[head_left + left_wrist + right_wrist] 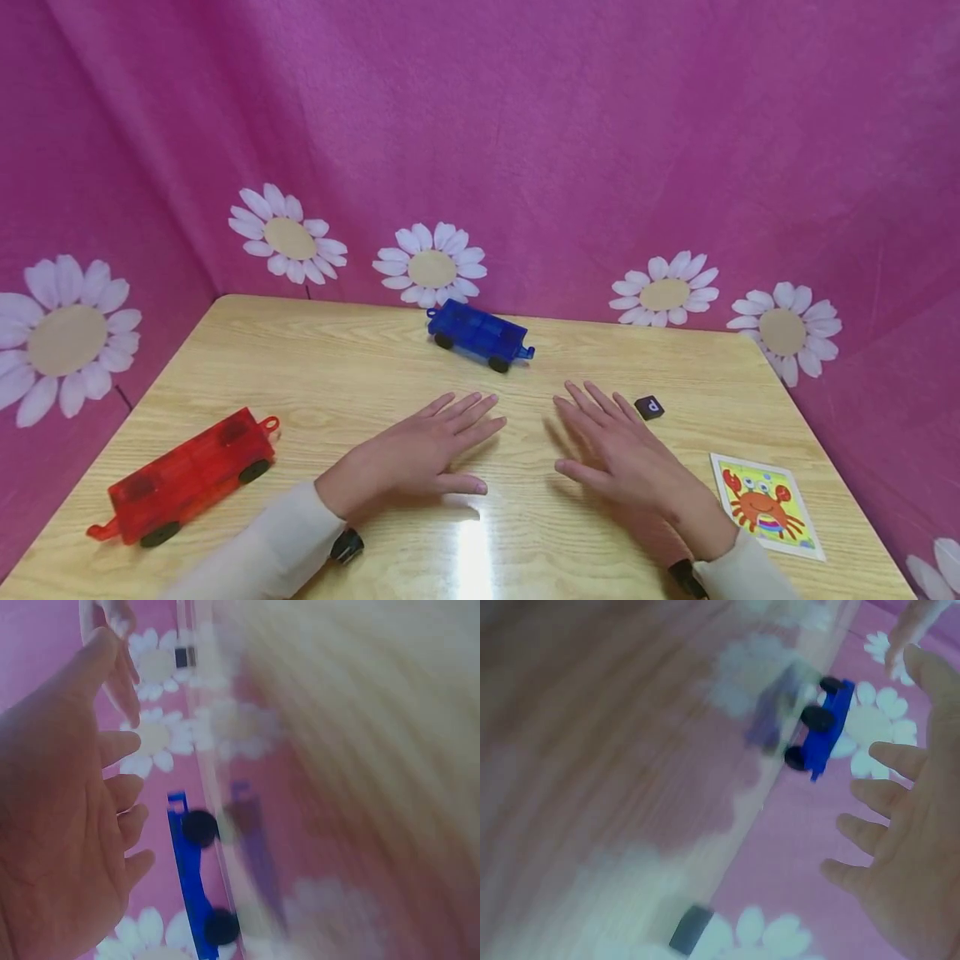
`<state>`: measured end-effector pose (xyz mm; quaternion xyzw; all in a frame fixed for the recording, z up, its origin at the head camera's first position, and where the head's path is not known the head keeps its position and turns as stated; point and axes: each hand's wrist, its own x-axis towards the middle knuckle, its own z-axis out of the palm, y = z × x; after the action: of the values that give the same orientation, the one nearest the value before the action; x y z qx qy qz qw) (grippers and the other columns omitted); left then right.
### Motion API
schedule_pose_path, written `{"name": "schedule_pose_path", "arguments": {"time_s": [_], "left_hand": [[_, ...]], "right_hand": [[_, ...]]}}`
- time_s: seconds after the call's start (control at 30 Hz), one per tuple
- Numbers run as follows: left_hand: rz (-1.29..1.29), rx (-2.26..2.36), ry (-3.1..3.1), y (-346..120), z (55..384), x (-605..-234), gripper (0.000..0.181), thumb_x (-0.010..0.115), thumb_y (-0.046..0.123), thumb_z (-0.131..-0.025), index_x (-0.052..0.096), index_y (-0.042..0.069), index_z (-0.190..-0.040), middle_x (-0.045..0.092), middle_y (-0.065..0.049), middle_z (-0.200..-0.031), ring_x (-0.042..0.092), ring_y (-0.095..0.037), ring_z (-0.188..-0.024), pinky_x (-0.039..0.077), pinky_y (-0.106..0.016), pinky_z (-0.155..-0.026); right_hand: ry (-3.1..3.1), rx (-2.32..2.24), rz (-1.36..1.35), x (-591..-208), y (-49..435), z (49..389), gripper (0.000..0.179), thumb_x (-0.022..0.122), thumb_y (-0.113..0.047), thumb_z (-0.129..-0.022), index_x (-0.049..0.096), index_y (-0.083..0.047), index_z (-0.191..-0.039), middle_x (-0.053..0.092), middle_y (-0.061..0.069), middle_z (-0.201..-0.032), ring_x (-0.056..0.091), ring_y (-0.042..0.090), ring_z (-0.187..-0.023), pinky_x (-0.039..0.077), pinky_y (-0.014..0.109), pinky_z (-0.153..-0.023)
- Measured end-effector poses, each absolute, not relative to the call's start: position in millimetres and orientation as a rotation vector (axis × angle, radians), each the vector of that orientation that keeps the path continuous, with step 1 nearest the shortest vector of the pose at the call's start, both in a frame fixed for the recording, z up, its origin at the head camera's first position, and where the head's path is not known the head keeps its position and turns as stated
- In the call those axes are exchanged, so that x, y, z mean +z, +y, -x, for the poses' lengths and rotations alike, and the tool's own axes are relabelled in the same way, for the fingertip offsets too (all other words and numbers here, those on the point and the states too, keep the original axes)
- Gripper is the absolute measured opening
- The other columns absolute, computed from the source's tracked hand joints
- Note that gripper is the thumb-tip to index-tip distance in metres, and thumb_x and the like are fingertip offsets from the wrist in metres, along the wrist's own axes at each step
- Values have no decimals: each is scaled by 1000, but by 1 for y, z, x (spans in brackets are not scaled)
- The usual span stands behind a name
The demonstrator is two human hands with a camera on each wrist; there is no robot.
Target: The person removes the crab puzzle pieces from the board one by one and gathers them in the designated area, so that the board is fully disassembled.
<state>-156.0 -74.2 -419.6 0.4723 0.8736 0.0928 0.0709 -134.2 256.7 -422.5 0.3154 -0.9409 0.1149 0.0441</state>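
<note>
Both hands hover palm down over the wooden table, fingers spread and holding nothing. The left hand (pixel 435 442) is left of the table's middle, its fingers pointing inward and away. Across a gap is the right hand (pixel 611 442), its fingertips just left of a small black cube (pixel 649 407) with a white letter on top. Beyond both hands stands a blue toy wagon (pixel 480 333) with black wheels, a loop at one end and a hook at the other. The same blue wagon (pixel 829 727) shows past the fingers in the right wrist view.
A red toy wagon (pixel 187 479) stands at the left side of the table (pixel 337 358). A square card with a crab picture (pixel 767 504) lies at the right, beside the right wrist. A magenta cloth (pixel 525 150) with white daisies hangs behind the table and at its sides.
</note>
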Motion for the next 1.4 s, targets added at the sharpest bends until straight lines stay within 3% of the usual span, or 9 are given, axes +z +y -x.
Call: {"name": "schedule_pose_path", "arguments": {"time_s": [0.37,0.57,0.67,0.73,0.83,0.97,1.1,1.2,1.4], "left_hand": [[-1711,59,2474,-3,136,-419,79,36,68,-103,27,19,-165,13,-2,-172,9,-18,-156,7,-38,-124],[-1801,-44,2386,42,124,-420,79,35,71,-101,25,26,-165,12,4,-171,6,-12,-156,4,-31,-124],[-1789,-61,2337,63,120,-423,81,35,75,-99,22,31,-165,8,9,-171,1,-8,-155,0,-28,-122],[-1792,-88,2312,76,117,-425,81,36,75,-98,20,33,-165,8,11,-170,-1,-6,-154,-1,-27,-122],[-1789,-140,2266,93,113,-427,79,34,75,-99,17,36,-165,6,15,-170,-4,-4,-153,-2,-25,-121],[-1805,-187,2221,114,108,-428,76,32,73,-100,15,38,-165,4,18,-169,-6,0,-152,-3,-22,-120],[-1805,-175,2171,135,104,-428,73,34,70,-102,13,40,-165,2,21,-168,-8,4,-150,-4,-17,-117],[-1800,-162,2140,151,102,-429,71,36,67,-103,10,41,-165,-2,23,-167,-9,6,-148,-3,-15,-116],[-1863,-216,2165,181,96,-430,73,35,66,-104,7,39,-165,-6,22,-167,-9,6,-148,-4,-14,-114]], "right_hand": [[-2803,483,-680,-412,323,101,70,76,-30,-96,46,-11,-156,52,15,-152,51,40,-135,44,59,-102],[-2783,479,-525,-412,363,83,58,74,-12,-95,52,0,-148,69,21,-121,69,34,-97,53,55,-80],[-2807,468,-429,-414,387,76,51,70,-6,-96,54,4,-143,69,11,-88,62,16,-68,52,44,-62],[-2818,455,-371,-415,402,72,47,68,-2,-96,55,6,-140,56,0,-68,47,6,-55,44,36,-53],[-2816,447,-270,-418,424,66,43,64,2,-94,57,7,-136,33,-9,-57,27,4,-49,30,30,-48],[-2892,438,-76,-421,451,64,36,58,1,-96,58,11,-130,51,13,-61,46,22,-54,42,41,-53],[-2997,457,48,-426,471,64,34,52,-1,-99,56,15,-128,63,41,-106,63,52,-92,49,63,-76],[-3017,481,49,-431,480,63,33,53,1,-98,57,17,-127,59,43,-119,58,60,-108,47,67,-82],[-3092,535,96,-436,490,62,36,53,-3,-100,54,18,-130,57,43,-122,59,58,-107,48,67,-81]]}}
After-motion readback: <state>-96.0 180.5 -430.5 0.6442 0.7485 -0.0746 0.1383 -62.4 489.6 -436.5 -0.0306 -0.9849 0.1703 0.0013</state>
